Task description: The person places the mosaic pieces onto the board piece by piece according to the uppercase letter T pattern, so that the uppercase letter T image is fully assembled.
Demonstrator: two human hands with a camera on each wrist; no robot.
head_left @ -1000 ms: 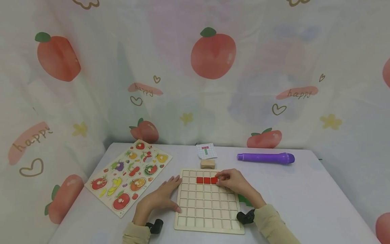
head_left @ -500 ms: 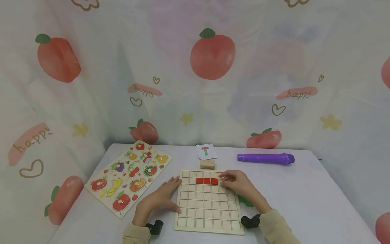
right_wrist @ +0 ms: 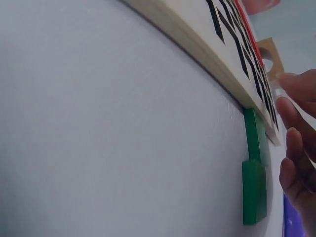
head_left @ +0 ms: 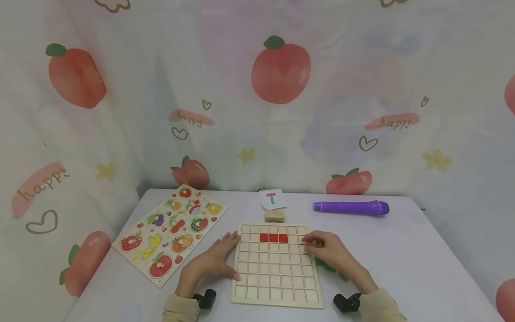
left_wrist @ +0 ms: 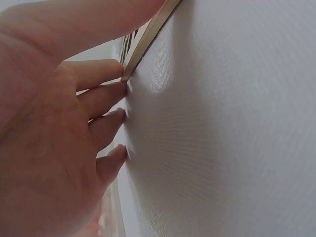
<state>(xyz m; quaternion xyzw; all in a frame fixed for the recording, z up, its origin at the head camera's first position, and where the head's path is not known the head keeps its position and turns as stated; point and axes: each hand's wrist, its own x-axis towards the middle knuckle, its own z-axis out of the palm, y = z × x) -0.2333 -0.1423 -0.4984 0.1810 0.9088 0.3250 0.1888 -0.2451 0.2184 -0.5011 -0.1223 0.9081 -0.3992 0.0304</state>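
Grid Board [head_left: 275, 268] Lies Between Left Hand [head_left: 214, 258] and Right Hand [head_left: 329, 250]

A cloth backdrop [head_left: 346, 67] printed with fruit, hearts and the word "happy" hangs behind a white table [head_left: 402, 255]. At the table's left, set at an angle, lies a fruit puzzle board [head_left: 150, 231]; the pale grid board occupies the near middle. The left hand is spread, its thumb and forefinger touching the grid board's left edge. The right hand reaches over the opposite edge, fingers loosely bent, with a gap between thumb and forefinger and nothing held. Toward the far right lies a purple toy microphone [head_left: 351, 208]. Beyond the grid board sits a card [head_left: 272, 200] bearing a red-and-green T, with a wooden block [head_left: 274, 216] between the two. Green pieces [right_wrist: 254, 192] rest on the table by the board's right side; the right arm partly covers them in the head view, so their number cannot be told. Three red tiles [head_left: 273, 238] fill the third through fifth cells from the left in the second row from the far edge.
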